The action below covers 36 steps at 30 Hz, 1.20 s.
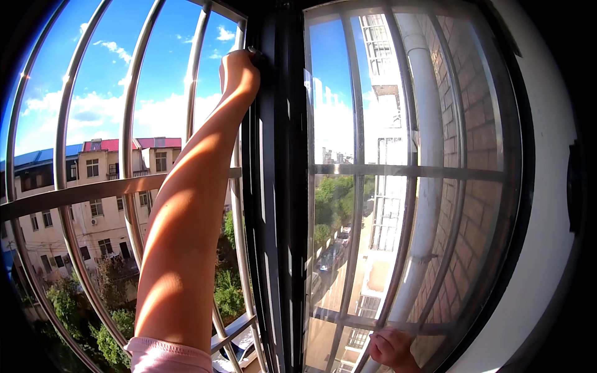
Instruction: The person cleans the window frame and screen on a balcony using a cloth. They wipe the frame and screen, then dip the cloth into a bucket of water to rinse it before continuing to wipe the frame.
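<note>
From my feed, the left hand (239,69) reaches the black window frame (273,186) at upper centre, fingers too hidden to tell their grip. At lower right the right hand (390,347) curls loosely before the glass pane (463,248), any hold unclear; gaps part the metal bars (93,191) at left.

Black window frame (283,186), pink sleeve (169,356)

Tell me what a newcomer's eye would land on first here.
Probably the sunlit left arm, reaching up left of centre, its left hand at the black window frame. Next, the shiny metal bars against blue sky at left. The right hand shows low at right.
</note>
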{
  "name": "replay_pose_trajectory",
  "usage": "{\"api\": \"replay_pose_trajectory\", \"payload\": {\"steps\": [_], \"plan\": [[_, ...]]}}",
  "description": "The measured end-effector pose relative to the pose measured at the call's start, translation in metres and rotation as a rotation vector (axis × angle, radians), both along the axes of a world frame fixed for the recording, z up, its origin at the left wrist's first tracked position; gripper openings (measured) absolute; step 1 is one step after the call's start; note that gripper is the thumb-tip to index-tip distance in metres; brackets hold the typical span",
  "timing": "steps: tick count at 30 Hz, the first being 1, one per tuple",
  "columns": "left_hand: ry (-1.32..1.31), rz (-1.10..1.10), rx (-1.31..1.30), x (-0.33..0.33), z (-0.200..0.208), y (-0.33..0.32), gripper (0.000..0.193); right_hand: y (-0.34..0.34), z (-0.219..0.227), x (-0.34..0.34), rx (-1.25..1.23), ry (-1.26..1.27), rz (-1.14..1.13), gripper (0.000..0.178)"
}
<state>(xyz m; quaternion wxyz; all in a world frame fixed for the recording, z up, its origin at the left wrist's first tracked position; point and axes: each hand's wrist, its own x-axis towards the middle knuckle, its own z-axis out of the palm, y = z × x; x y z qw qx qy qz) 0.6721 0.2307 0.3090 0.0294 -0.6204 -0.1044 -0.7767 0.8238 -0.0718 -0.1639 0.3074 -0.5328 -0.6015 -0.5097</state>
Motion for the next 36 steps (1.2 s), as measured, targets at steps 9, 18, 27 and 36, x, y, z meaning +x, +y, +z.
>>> {"api": "replay_pose_trajectory", "payload": {"steps": [9,18,27,36], "plan": [[-0.052,0.185,0.103,0.005,0.102,0.035,0.026,-0.005,0.001,-0.003,-0.021,-0.033,-0.059,0.015],[0.020,0.546,0.223,0.000,0.136,0.045,0.029,-0.004,-0.008,0.002,-0.100,-0.017,-0.095,0.021],[0.122,0.020,0.103,-0.004,0.035,0.038,0.030,0.001,-0.004,0.008,-0.014,-0.033,-0.059,0.019],[0.179,-0.032,0.009,-0.004,-0.158,0.014,0.026,0.010,0.003,0.005,-0.001,-0.062,-0.045,0.014]]}}
